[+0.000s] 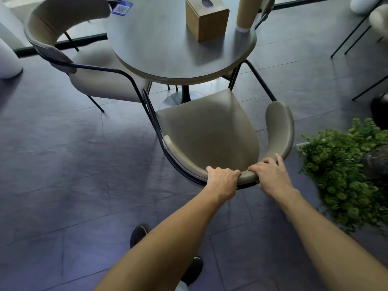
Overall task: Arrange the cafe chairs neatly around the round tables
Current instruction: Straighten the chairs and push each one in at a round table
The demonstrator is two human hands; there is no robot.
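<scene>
While both hands clamp its curved backrest, left hand (pixel 223 179) and right hand (pixel 270 175) w/ fingers curled over the padded rim, the near chair (pixel 206 131) sits partly tucked under the round surface (pixel 168 59). Step: sliding it in. Next prob. a straight push, square to the surface. Smooth beige upholstery, thin black metal frame.

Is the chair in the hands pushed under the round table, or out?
Mostly out: the chair has only its seat's front edge under the table.

The one camera sits on my head (wide-angle), looking forward and steeply down, close over my hands (pixel 247 177), toward the bench (pixel 168 49).
</scene>
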